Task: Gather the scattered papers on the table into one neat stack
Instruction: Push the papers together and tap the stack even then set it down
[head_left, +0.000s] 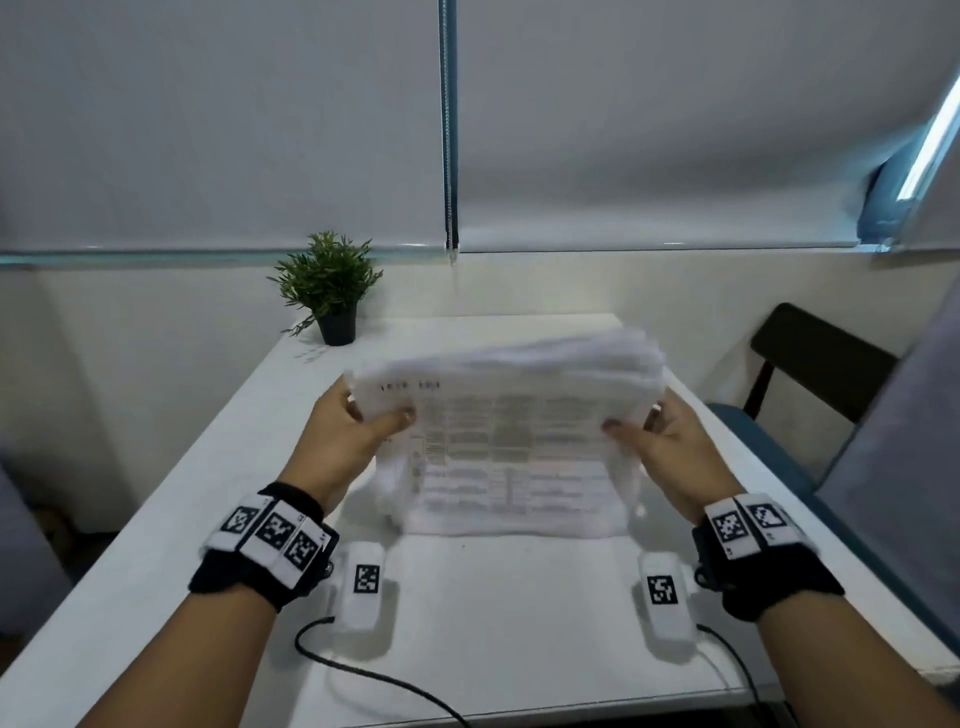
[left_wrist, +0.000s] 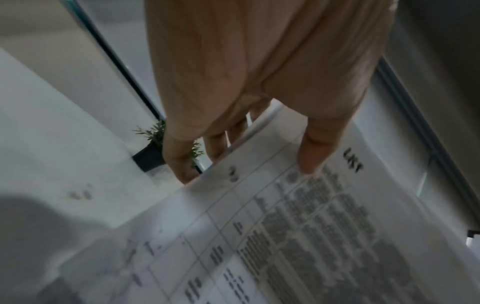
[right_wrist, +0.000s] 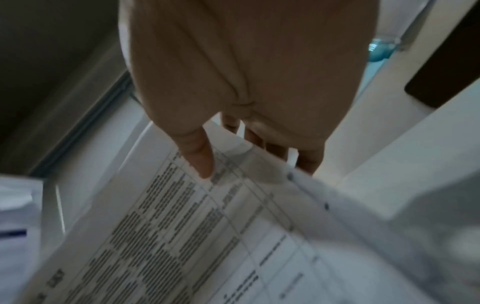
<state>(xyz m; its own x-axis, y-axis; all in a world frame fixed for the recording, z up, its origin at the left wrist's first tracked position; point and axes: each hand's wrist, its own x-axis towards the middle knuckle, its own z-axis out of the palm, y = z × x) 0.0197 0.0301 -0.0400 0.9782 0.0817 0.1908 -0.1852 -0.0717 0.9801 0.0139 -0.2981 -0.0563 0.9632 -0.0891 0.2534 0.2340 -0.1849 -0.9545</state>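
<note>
A thick stack of white papers (head_left: 511, 415) with printed tables stands tilted on its lower edge on the white table (head_left: 493, 613), blurred by motion. My left hand (head_left: 358, 421) grips its left edge, thumb on the front sheet and fingers behind. My right hand (head_left: 652, 434) grips the right edge the same way. In the left wrist view the thumb (left_wrist: 315, 152) presses on the printed sheet of the stack (left_wrist: 298, 236). In the right wrist view the thumb (right_wrist: 200, 160) lies on the top sheet of the stack (right_wrist: 182, 236) and the fingers curl behind the edge.
A small potted plant (head_left: 330, 286) stands at the table's far left corner. Two white tagged devices (head_left: 363, 584) (head_left: 665, 592) with black cables lie on the near part of the table. A dark chair (head_left: 815, 364) stands to the right. Window blinds (head_left: 218, 119) hang behind.
</note>
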